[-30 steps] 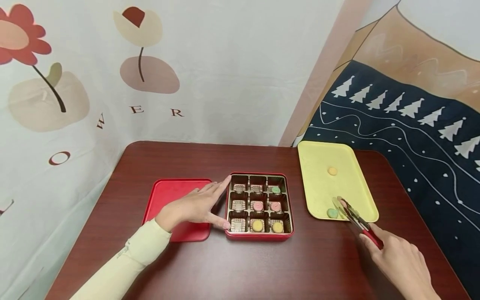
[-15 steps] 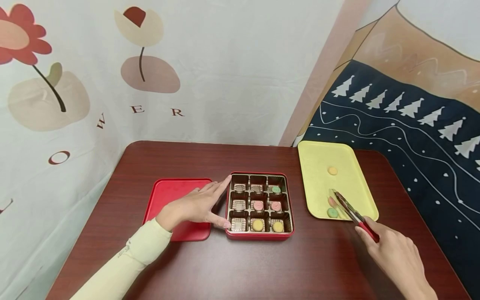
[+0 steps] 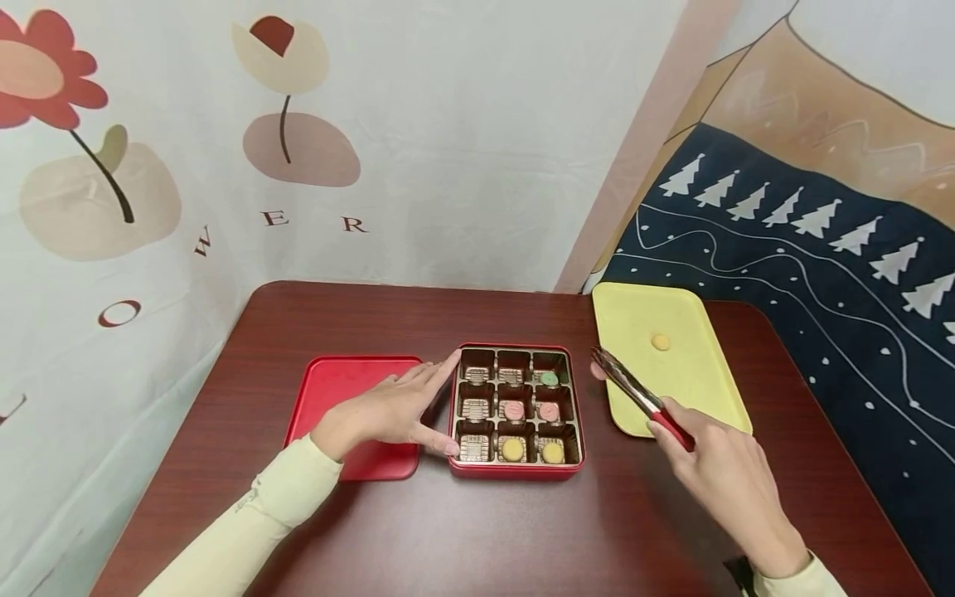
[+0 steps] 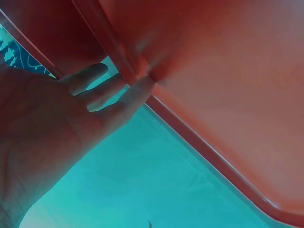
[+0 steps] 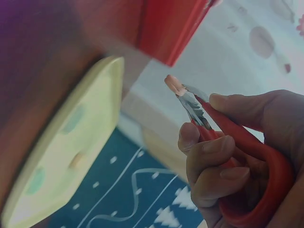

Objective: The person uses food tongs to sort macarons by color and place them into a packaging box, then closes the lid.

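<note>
My left hand [image 3: 391,410] spreads along the left side of a red tin box [image 3: 515,474], fingertip and thumb at its rim. Inside is a gold insert of square compartments: a green round sweet at the back right, two pink ones in the middle row, two yellow ones in front. My right hand [image 3: 719,473] grips red-handled metal tongs [image 3: 637,390], curled round the handles in the right wrist view. At their tips a pink round sweet [image 5: 175,84] is pinched. In the head view it hangs between box and yellow tray [image 3: 701,373].
A flat red lid [image 3: 328,385] lies left of the box, partly under my left hand. On the tray sits a yellow sweet [image 3: 661,342]; the right wrist view also shows blurred green sweets [image 5: 35,180] there. A printed cloth [image 3: 462,166] hangs behind the table.
The tongs have picked the pink sweet off the tray and moved left with my right hand, toward the box. My left hand has stayed at the box.
</note>
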`<state>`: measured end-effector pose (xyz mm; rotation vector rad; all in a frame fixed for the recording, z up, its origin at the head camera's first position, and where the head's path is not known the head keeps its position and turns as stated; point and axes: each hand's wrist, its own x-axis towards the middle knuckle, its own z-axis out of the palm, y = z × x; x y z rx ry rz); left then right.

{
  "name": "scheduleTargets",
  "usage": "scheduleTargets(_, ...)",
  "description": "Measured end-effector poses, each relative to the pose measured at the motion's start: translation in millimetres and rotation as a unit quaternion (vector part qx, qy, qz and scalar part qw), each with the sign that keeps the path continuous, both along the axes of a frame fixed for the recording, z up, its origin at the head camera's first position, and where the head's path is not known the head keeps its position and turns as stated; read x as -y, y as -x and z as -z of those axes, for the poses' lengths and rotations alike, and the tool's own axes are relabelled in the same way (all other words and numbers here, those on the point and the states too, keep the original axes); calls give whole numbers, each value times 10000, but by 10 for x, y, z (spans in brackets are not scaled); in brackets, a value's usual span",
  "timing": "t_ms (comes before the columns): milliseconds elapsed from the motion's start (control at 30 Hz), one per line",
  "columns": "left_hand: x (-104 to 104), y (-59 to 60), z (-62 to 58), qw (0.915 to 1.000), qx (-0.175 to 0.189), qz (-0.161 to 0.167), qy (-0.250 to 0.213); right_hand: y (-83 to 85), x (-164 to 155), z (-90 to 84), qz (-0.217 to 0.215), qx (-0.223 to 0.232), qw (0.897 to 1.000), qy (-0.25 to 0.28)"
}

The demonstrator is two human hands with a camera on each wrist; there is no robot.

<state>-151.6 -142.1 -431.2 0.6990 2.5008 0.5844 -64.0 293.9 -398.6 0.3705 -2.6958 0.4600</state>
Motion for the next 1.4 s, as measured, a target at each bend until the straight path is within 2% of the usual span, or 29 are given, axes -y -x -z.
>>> scheduleTargets(100, 1, 4, 7, 10000, 7, -10, -22, 50, 176, -52, -285, -110, 9995, -16)
scheduleTargets(300, 2, 0, 3, 10000, -24, 19, -10, 84, 523, -108, -672, 72, 9977, 29)
scheduleTargets(500, 11, -4, -5, 10000, -63, 13, -5, 86, 818, -57, -1114, 60, 9937, -49)
scheduleTargets(700, 15, 5, -9, 9999, -122, 47, 6, 79, 998, -13, -1249, 403, 9913, -67)
scheduleTargets(1067, 12, 6, 0, 9999, -95, 41, 18, 98, 866, -14, -1005, 288, 9945, -84)
scheduleTargets(1400, -3, 2, 0, 10000, -35, 47, 8, -5, 639, -122, -1025, 299, 9923, -620)
